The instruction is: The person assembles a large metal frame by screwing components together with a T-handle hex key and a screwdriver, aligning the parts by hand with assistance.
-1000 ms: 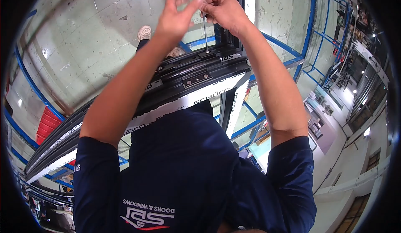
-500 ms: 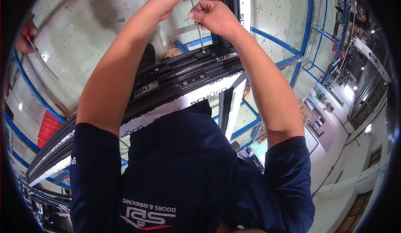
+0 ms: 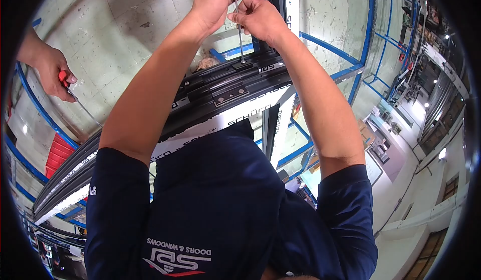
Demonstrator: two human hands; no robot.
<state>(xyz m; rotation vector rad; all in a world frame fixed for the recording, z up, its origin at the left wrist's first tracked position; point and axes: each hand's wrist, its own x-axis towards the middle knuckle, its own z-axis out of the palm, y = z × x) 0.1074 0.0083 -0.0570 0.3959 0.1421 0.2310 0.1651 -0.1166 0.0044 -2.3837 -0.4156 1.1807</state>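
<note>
My left hand [image 3: 213, 4] is closed around the red handle of a T-handle hex key [image 3: 241, 44], near the top of the view. Lower on the same tool, the fingers of my right hand [image 3: 260, 20] pinch the thin metal shaft. The shaft stands nearly upright, its tip at a fitting on a black window or door frame profile [image 3: 230, 87]. A metal plate [image 3: 230, 96] with screws sits in that profile, close to the tip. White printed protective film [image 3: 215, 122] covers the profile's near side.
At the left, another person's hand [image 3: 52, 72] holds a red-handled tool [image 3: 82, 107] with a long shaft over the profile. Blue metal racks [image 3: 333, 54] stand at the right, and a red panel [image 3: 57, 155] is at the left. Tiled floor [image 3: 135, 34] lies beyond.
My left hand has moved slightly right and down, and the red handle has turned. The other person's hand has come further into view, moving right and down with its tool.
</note>
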